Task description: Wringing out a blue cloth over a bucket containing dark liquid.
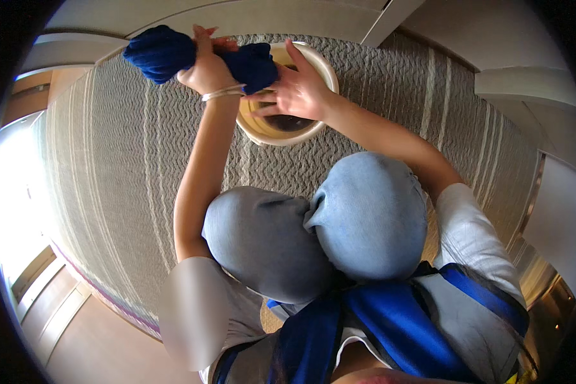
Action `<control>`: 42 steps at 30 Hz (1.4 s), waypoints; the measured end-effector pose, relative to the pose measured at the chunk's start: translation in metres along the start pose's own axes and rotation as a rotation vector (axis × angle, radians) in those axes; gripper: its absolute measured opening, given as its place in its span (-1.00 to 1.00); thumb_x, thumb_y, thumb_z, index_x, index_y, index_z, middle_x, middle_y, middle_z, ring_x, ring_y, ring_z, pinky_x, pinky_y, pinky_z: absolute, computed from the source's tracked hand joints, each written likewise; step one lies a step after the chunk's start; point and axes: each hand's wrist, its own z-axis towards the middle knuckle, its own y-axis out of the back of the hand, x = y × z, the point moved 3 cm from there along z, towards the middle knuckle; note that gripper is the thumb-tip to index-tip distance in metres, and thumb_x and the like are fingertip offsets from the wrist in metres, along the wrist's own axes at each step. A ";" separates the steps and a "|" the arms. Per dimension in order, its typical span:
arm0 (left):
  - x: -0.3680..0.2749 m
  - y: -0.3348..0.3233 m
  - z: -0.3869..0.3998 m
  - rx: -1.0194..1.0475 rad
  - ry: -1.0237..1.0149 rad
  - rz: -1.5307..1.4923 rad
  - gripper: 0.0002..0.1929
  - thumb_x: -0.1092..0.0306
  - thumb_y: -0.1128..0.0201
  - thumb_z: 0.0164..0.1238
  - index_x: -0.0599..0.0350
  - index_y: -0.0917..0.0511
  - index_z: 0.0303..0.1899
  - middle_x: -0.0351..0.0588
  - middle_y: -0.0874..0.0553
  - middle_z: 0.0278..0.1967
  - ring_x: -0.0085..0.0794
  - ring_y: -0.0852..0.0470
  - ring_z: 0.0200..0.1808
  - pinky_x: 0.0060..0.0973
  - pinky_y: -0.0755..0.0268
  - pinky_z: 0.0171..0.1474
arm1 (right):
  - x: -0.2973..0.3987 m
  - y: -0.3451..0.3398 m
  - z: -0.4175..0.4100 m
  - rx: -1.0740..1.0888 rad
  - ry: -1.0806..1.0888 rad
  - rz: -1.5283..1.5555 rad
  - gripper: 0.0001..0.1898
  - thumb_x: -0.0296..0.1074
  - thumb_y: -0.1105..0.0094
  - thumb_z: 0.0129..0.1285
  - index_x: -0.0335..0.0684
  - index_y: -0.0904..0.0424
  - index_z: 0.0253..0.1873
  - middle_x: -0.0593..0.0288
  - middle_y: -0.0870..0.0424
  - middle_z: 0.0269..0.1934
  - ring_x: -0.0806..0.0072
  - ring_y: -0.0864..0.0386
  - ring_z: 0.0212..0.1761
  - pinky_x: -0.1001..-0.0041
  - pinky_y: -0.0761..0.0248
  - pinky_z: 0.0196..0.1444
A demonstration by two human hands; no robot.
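My left hand [211,67] is closed around the middle of a bunched dark blue cloth [161,54], whose ends stick out on both sides; a pale bracelet circles that wrist. At the cloth's right end, my right hand [300,91] is spread with its fingers apart, over a round cream-coloured bucket [330,72]. Its fingertips are close to the cloth; whether they touch it I cannot tell. Dark liquid [288,122] shows at the bottom of the bucket, partly hidden by the hand.
The bucket stands on a grey patterned carpet [110,158] with pale stripes. Pale cabinet or wall panels [278,19] run along the far side. My bent knees [369,216] are close in front of me. Bright light comes from the left.
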 end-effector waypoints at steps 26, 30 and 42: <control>-0.013 0.004 -0.072 1.305 -0.640 0.362 -0.63 0.17 -0.40 -0.17 0.27 -0.53 -0.39 0.01 -0.62 -0.47 -0.22 -0.64 -0.42 -0.41 -0.47 -0.31 | 0.016 0.003 0.028 -0.306 0.057 -0.530 -0.75 -0.12 0.03 0.21 -0.18 -0.44 -0.38 0.30 -0.49 -0.47 0.56 -0.39 -0.41 0.49 -0.30 -0.22; 0.004 -0.004 -0.079 1.522 -0.669 0.350 -0.61 0.22 -0.37 -0.40 0.20 -0.54 -0.40 0.00 -0.61 -0.54 -0.16 -0.61 -0.49 -0.34 -0.45 -0.38 | 0.014 0.016 0.048 -0.472 -0.316 -0.732 -0.82 -0.22 -0.04 0.19 -0.18 -0.46 -0.40 0.35 -0.50 -0.51 0.60 -0.39 -0.46 0.50 -0.32 -0.27; 0.020 -0.045 -0.094 2.142 -0.592 1.120 -0.83 0.35 -0.23 -0.27 0.11 -0.61 -0.50 0.00 -0.64 -0.53 -0.12 -0.63 -0.38 -0.28 -0.47 -0.27 | 0.030 -0.029 0.058 -0.372 -0.679 -1.963 -0.72 -0.12 0.02 0.20 -0.15 -0.57 -0.17 0.23 -0.61 -0.20 0.45 -0.54 -0.17 0.32 -0.37 -0.12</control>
